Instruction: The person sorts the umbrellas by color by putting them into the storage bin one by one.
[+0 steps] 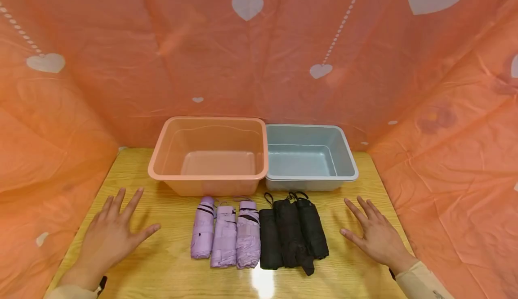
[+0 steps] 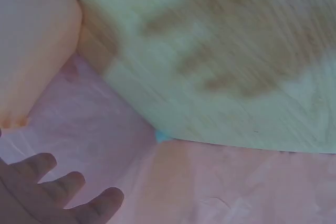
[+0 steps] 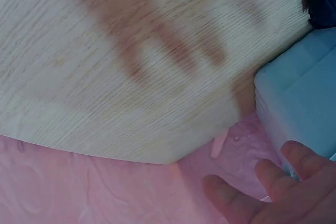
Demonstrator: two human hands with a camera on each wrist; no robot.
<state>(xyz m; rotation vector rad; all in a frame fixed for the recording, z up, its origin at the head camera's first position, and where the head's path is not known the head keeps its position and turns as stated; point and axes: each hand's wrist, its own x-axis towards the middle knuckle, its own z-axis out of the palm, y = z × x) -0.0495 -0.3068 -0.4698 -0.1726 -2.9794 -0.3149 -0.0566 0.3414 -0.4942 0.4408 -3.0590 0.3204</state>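
Note:
Several folded umbrellas lie side by side on the wooden table in the head view. On the left of the row are three lilac ones: a left umbrella (image 1: 202, 231), a middle umbrella (image 1: 224, 238) and a right umbrella (image 1: 248, 236). Beside them are three black ones: a left umbrella (image 1: 270, 240), a middle umbrella (image 1: 288, 231) and a right umbrella (image 1: 313, 229). To the left of the row, my left hand (image 1: 111, 234) hovers with fingers spread, holding nothing. My right hand (image 1: 376, 236) hovers likewise on the right, its fingers straight and apart from the black umbrellas.
Behind the umbrellas stands an orange plastic bin (image 1: 218, 186), with a grey-blue bin (image 1: 307, 184) touching its right side. Both have bare floors. Orange cloth (image 1: 259, 65) with white hearts hangs around the back and sides of the table (image 1: 162, 276).

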